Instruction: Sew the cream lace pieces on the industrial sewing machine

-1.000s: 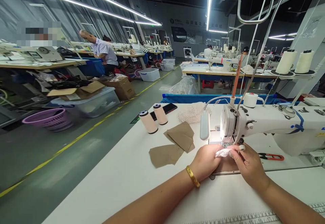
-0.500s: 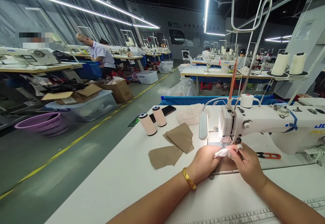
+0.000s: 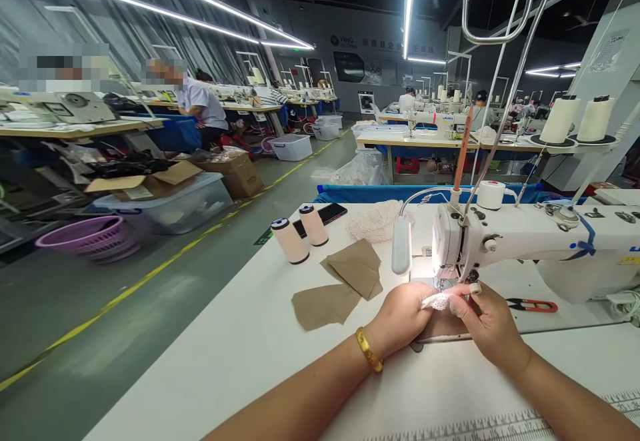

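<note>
A small piece of white lace (image 3: 438, 302) lies under the needle area of a white sewing machine (image 3: 520, 231). My left hand (image 3: 404, 314) pinches its left end, fingers closed, with a gold bracelet on the wrist. From the other side my right hand (image 3: 487, 324) grips the lace between thumb and fingers, close to the presser foot; a white wrap is on one fingertip. The machine's lamp (image 3: 401, 246) lights the spot. Just right of my right hand lie orange-handled thread snips (image 3: 533, 305). The fingertips partly hide the lace.
Brown pattern pieces (image 3: 325, 306), two cones of pale pink thread (image 3: 290, 241), a dark phone (image 3: 333, 212) and a heap of lace (image 3: 380, 221) lie to the left. A ruler strip (image 3: 480, 428) runs along the front edge. Beyond the aisle, people sit at other machines.
The view has shifted slightly, so the machine sits a little further right. Both hands keep their hold on the lace, with hardly any visible movement.
</note>
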The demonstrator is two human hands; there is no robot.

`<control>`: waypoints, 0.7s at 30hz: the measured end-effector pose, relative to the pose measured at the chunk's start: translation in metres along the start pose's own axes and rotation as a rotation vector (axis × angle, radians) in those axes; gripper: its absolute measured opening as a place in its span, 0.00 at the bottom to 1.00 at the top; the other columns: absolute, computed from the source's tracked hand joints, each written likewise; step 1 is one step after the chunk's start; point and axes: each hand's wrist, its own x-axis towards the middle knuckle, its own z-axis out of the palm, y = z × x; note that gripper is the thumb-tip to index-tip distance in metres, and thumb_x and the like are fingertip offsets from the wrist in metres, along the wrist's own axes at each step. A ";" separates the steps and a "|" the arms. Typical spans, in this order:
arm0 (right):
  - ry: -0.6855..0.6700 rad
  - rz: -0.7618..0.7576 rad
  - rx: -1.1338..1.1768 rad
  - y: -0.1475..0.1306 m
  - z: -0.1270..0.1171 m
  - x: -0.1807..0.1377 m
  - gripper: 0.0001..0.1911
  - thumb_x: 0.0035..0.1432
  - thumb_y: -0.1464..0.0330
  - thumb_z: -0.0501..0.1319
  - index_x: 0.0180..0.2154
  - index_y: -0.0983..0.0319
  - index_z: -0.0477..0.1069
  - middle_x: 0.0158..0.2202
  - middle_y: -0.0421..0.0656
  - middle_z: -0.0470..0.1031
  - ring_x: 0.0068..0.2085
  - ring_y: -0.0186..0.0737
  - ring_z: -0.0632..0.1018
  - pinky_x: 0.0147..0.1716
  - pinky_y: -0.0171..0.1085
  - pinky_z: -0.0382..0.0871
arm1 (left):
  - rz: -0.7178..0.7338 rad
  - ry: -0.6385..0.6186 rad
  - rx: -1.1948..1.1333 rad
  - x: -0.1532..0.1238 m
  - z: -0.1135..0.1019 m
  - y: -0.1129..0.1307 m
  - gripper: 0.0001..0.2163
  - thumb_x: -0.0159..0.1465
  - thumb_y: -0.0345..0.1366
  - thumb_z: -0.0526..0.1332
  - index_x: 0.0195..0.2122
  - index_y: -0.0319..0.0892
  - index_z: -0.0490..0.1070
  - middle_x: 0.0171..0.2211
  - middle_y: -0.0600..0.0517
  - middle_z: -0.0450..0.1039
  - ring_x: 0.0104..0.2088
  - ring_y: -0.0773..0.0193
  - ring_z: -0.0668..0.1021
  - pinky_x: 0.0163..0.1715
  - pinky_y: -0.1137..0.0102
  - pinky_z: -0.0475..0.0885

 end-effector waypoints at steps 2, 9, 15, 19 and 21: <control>-0.001 0.005 0.006 0.000 0.000 0.000 0.12 0.75 0.62 0.57 0.41 0.55 0.78 0.34 0.41 0.82 0.32 0.41 0.80 0.33 0.38 0.74 | 0.003 -0.005 0.013 0.000 0.000 0.000 0.09 0.61 0.28 0.55 0.28 0.42 0.73 0.30 0.53 0.78 0.31 0.62 0.76 0.33 0.70 0.67; -0.025 -0.002 0.001 0.003 0.000 -0.001 0.11 0.74 0.63 0.56 0.40 0.55 0.76 0.34 0.39 0.81 0.33 0.41 0.80 0.35 0.38 0.73 | 0.006 -0.028 -0.017 -0.001 0.001 0.004 0.08 0.59 0.29 0.61 0.23 0.42 0.70 0.28 0.55 0.70 0.32 0.64 0.74 0.32 0.73 0.67; -0.064 0.038 -0.017 0.005 0.001 -0.003 0.13 0.75 0.61 0.55 0.38 0.56 0.73 0.31 0.39 0.79 0.31 0.40 0.79 0.33 0.38 0.72 | -0.016 0.037 -0.095 -0.004 0.006 0.011 0.07 0.60 0.36 0.67 0.25 0.41 0.76 0.38 0.51 0.72 0.38 0.61 0.74 0.39 0.70 0.73; -0.077 0.019 -0.030 0.003 0.000 -0.003 0.14 0.76 0.61 0.54 0.38 0.56 0.73 0.31 0.39 0.79 0.31 0.40 0.79 0.33 0.38 0.71 | 0.020 0.083 -0.070 -0.005 0.008 0.011 0.11 0.61 0.34 0.64 0.22 0.41 0.70 0.33 0.52 0.68 0.35 0.62 0.73 0.36 0.70 0.70; -0.091 0.012 -0.045 0.003 -0.002 -0.003 0.13 0.76 0.62 0.53 0.38 0.56 0.72 0.31 0.38 0.78 0.30 0.40 0.78 0.32 0.37 0.70 | 0.056 0.099 -0.034 -0.007 0.007 0.011 0.13 0.61 0.32 0.62 0.20 0.40 0.65 0.30 0.53 0.65 0.34 0.63 0.72 0.34 0.70 0.67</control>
